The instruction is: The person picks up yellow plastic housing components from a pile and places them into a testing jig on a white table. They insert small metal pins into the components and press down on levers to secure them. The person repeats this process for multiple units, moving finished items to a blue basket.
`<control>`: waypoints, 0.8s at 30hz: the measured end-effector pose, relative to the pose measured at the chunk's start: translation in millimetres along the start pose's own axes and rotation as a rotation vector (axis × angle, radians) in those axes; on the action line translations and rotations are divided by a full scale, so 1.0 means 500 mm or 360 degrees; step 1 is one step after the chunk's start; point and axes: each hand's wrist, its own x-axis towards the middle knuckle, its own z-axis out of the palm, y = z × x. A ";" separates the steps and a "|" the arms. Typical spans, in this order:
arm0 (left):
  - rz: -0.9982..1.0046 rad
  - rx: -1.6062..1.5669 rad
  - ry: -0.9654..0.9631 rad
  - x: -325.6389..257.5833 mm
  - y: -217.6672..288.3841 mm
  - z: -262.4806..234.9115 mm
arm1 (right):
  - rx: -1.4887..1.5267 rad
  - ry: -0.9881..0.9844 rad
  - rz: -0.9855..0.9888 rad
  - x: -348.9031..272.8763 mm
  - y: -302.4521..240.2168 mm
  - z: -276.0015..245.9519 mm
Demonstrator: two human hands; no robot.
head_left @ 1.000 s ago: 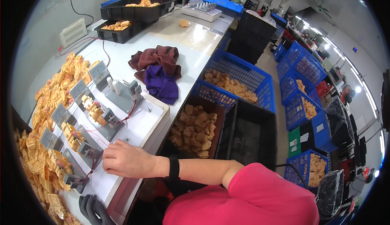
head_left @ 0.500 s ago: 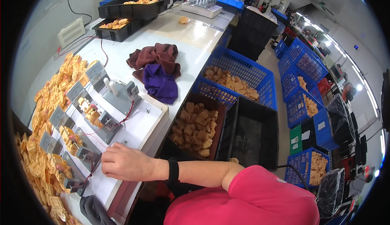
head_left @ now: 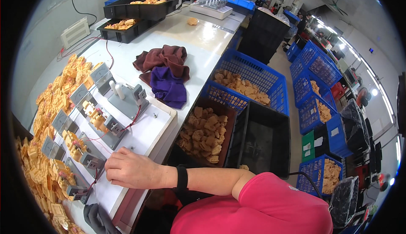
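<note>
My right hand (head_left: 131,168), with a black band at its wrist, is over the near edge of a white board (head_left: 139,139). Its fingers are curled down and closed beside a grey clamp block (head_left: 92,161); whatever they hold is hidden. Grey test fixtures with meters (head_left: 61,122) stand in a row on the board. Yellow plastic parts with coils, such as this yellow part (head_left: 98,117), sit in several fixtures. Thin red wires (head_left: 137,114) run from the blocks. Two white posts (head_left: 119,91) rise from the farthest fixture. My left hand is out of view.
Loose yellow parts (head_left: 55,94) lie heaped along the left. Brown and purple cloths (head_left: 168,88) rest on the table. A brown bin of parts (head_left: 203,134), an empty black bin (head_left: 264,143) and a blue crate (head_left: 270,75) stand beside the table. A dark grey item (head_left: 97,219) sits at the lower edge.
</note>
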 end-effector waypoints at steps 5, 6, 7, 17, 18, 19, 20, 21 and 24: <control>0.0112 0.0010 0.0014 0.009 0.009 0.009 | -0.0053 0.0048 -0.0048 0.002 0.007 -0.010; 0.0122 0.0015 0.0006 0.011 0.006 0.009 | -0.0060 0.0057 -0.0055 0.004 0.007 -0.009; 0.0128 0.0023 0.0002 0.013 0.002 0.007 | -0.0094 0.0045 -0.0050 0.005 0.010 -0.011; -0.0393 -0.0206 -0.0034 -0.001 -0.020 0.002 | -0.0067 -0.0140 0.0127 0.028 -0.006 -0.021; -0.0392 -0.0259 0.0007 -0.004 -0.020 -0.005 | -0.0060 -0.0110 0.0157 0.036 -0.015 -0.021; -0.0342 -0.0165 -0.0002 -0.006 -0.018 -0.008 | 0.0005 -0.0099 0.0158 0.034 -0.015 -0.021; -0.0288 -0.0074 -0.0023 -0.008 -0.018 -0.015 | 0.0064 -0.0084 0.0167 0.032 -0.016 -0.019; -0.0279 -0.0010 -0.0039 -0.007 -0.019 -0.017 | 0.0097 -0.0071 0.0182 0.030 -0.013 -0.019; -0.0257 0.0101 -0.0078 -0.002 -0.019 -0.020 | 0.0183 -0.0092 0.0255 0.029 -0.009 -0.018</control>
